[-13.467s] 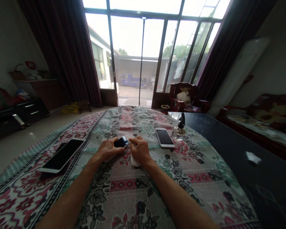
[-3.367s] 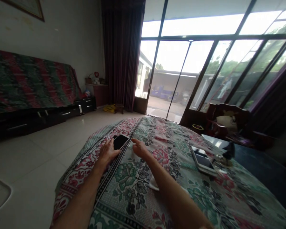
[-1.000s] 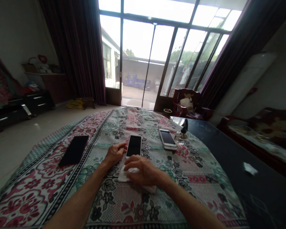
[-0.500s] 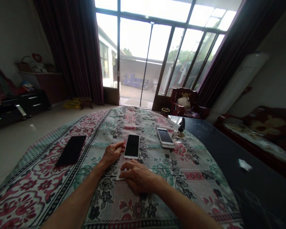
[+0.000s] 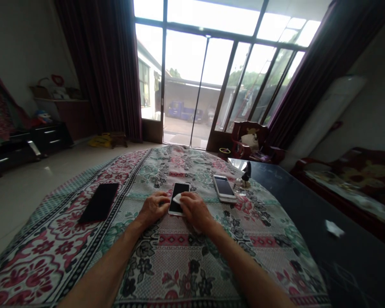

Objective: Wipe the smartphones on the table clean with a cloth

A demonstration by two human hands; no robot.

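Head view: flat white-framed black phone point(image 5: 176, 208) between the hands on flowered fabric tablecloth point(image 5: 176, 261).
Left hand point(image 5: 153, 208): at phone's left edge; gripping, I can't tell.
Right hand point(image 5: 195, 208): pinching white cloth point(image 5: 177, 198) onto screen.
Yellow-rimmed round container point(image 5: 224, 152): far right; contents too dim.

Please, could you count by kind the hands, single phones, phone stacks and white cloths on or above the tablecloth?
Hands: 2 (left hand, right hand)
White cloth: 1
Single phones: 2 (white-framed phone, black phone)
Phone stack: 1 (apparently two phones)
Total: 6, stack as one
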